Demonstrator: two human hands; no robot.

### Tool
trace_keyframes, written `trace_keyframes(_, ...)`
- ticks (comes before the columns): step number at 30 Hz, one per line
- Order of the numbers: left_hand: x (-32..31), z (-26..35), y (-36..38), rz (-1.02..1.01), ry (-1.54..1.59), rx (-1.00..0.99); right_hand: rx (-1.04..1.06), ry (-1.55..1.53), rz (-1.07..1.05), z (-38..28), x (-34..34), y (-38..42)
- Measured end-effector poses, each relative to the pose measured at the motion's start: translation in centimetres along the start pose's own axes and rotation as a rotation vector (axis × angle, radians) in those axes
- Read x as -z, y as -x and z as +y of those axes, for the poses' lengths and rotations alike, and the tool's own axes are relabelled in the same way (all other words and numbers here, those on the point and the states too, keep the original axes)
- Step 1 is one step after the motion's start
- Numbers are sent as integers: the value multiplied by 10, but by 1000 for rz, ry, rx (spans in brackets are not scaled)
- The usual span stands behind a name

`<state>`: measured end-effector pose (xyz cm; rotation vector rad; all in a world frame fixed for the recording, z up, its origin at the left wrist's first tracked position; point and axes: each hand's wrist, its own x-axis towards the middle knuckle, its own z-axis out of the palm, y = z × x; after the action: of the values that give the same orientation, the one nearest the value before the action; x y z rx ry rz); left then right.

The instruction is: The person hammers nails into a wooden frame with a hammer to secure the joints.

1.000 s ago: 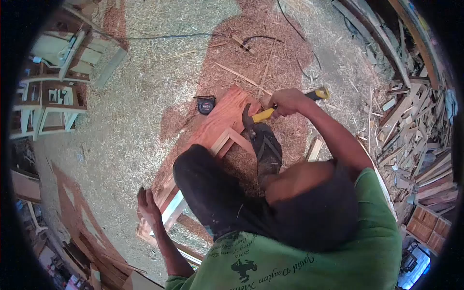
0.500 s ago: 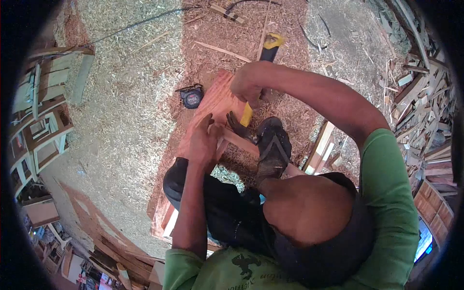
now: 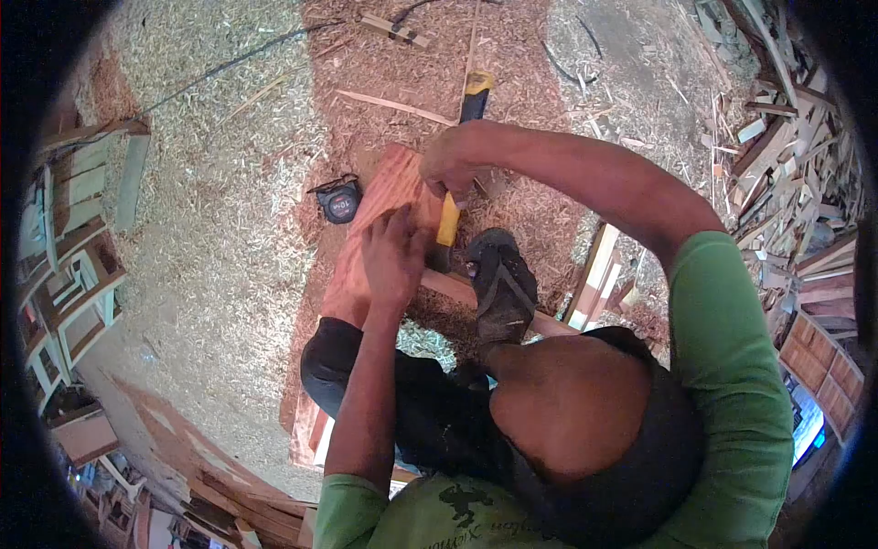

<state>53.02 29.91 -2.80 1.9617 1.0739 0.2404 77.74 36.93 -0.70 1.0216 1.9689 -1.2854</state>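
Observation:
A reddish wooden board [image 3: 366,238] slants across the floor in front of my lap. My left hand [image 3: 391,256] rests on the board with its fingers stretched out over the surface. My right hand [image 3: 448,165] is curled in a grip at the board's right edge. A yellow piece [image 3: 447,220] shows just below this hand, and a yellow-and-black end [image 3: 475,94] shows beyond it. They line up like one long tool, but the hand hides the middle. A black tape measure [image 3: 339,202] lies left of the board.
My sandalled foot [image 3: 503,284] is right of the board, near a narrow wooden piece [image 3: 450,288]. Shavings cover the floor [image 3: 247,183]. Wooden frames [image 3: 82,284] stand at the left. Scrap wood [image 3: 805,183] is piled at the right. A cable [image 3: 219,69] crosses the upper left.
My left hand has moved slightly up the board and now lies flatter. My right hand keeps its grip at the board's edge. The whole view has shifted a little.

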Motion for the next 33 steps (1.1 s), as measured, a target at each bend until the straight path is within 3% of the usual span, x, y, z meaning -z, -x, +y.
trace_keyframes(1, 1, 9, -8, 32, -182, -156, -6, 15, 29, -7, 0, 11)
trace_keyframes(2, -3, 24, -19, -46, -54, -134, 13, 46, 76, -8, -4, 12)
trace_keyframes(4, -18, 44, -32, -126, 139, 136, 65, 130, 159, -7, -7, 11)
trace_keyframes(6, -49, 42, -34, -35, 371, 278, 36, 163, 272, -16, -12, 20)
trace_keyframes(7, -62, 40, -36, 12, 496, 338, 18, 179, 327, -19, -15, 30)
trace_keyframes(9, -71, 38, -28, -30, 448, 333, -18, 187, 533, -26, -15, 59)
trace_keyframes(11, -72, 42, -23, -44, 426, 354, -178, 227, 1209, -27, -25, 76)
trace_keyframes(14, -71, 51, -20, -10, 424, 400, -651, 54, 1868, -2, -34, 74)
trace_keyframes(16, -70, 53, -18, 14, 389, 393, -417, -991, 1830, 14, -46, 56)
trace_keyframes(19, -70, 53, -18, 42, 371, 388, 92, -1896, 1541, 4, -35, 36)
trace_keyframes(21, -65, 56, -22, 54, 376, 409, 361, -2022, 1383, 18, -33, 11)
trace_keyframes(25, -75, 52, -38, 67, 525, 582, 187, -1985, 1258, 33, -8, -29)
trace_keyframes(28, -100, 29, -37, 264, 605, 546, 66, -1986, 1123, 31, 0, -62)
trace_keyframes(31, -87, 32, -36, 246, 523, 570, 223, -2026, 1079, 25, 4, -71)
trace_keyframes(33, -81, 32, -36, 210, 538, 607, 193, -2031, 1066, 21, 6, -72)
